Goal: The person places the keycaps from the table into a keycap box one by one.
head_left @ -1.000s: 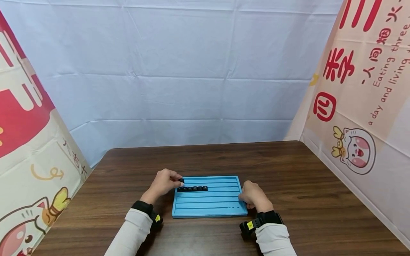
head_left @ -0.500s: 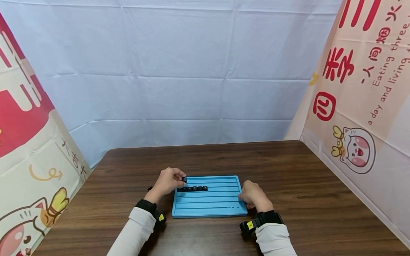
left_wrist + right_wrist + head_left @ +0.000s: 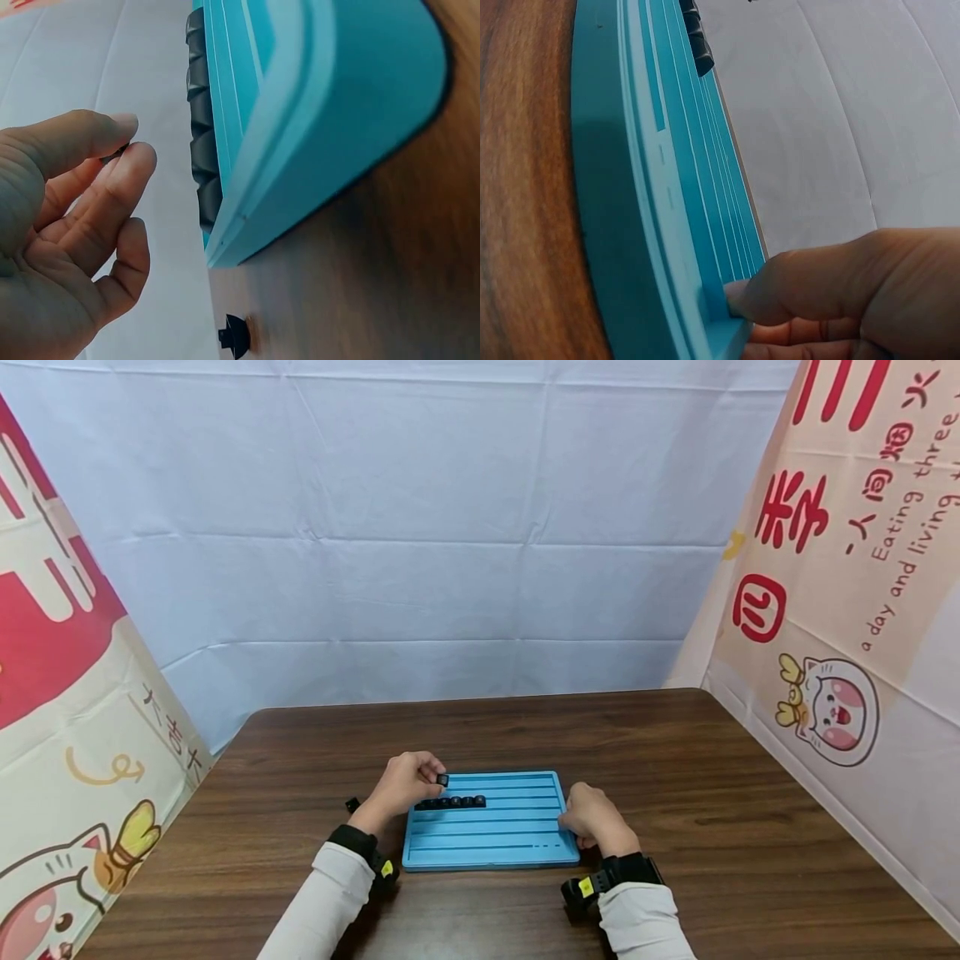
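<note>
A light-blue grooved tray (image 3: 491,852) lies on the table, with a row of several black keycaps (image 3: 456,802) in one of its upper slots. My left hand (image 3: 406,783) pinches a single black keycap (image 3: 442,780) between thumb and fingertips, over the tray's far left corner. In the left wrist view only a dark sliver of that keycap (image 3: 115,155) shows between the fingers. My right hand (image 3: 596,820) grips the tray's right edge; in the right wrist view its thumb (image 3: 769,292) presses on the rim while the other fingers sit at the outer side.
Another black keycap (image 3: 352,805) lies loose on the wooden table (image 3: 480,735), left of the tray and beside my left wrist; it also shows in the left wrist view. A pale cloth (image 3: 420,568) hangs behind the table, with printed cloths at both sides.
My left hand has moved right along the tray's far edge, carrying the pinched keycap. The loose keycap on the left has come into view. My right hand and the tray stay put.
</note>
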Demonstrator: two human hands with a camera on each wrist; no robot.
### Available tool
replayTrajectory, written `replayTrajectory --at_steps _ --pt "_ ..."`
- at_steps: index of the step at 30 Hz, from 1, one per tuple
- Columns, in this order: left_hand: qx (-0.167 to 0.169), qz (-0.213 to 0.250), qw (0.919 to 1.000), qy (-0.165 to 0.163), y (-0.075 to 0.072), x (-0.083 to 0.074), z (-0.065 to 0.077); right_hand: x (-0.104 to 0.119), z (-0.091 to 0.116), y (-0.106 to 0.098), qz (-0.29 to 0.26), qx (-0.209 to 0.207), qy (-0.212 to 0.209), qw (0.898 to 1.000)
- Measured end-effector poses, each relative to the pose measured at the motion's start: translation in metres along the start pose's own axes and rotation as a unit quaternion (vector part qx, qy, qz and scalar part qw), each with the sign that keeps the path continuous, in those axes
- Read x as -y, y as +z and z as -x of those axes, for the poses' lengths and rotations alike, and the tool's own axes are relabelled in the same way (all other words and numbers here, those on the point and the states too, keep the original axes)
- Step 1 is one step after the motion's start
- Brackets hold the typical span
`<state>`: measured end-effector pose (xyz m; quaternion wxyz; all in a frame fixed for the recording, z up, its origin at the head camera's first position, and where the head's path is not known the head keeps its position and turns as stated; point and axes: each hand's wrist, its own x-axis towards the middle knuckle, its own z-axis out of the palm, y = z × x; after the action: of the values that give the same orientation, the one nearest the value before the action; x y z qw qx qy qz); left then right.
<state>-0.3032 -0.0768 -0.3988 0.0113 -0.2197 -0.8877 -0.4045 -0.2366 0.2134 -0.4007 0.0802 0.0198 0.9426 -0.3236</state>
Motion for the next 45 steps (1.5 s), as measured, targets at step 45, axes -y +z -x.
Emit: replayTrajectory --at_steps 45 --pt "0.030 -0.063 0.9968 0.040 0.039 -0.031 -0.021 -0.001 -0.001 0.001 0.000 -0.004 0.000 1.000"
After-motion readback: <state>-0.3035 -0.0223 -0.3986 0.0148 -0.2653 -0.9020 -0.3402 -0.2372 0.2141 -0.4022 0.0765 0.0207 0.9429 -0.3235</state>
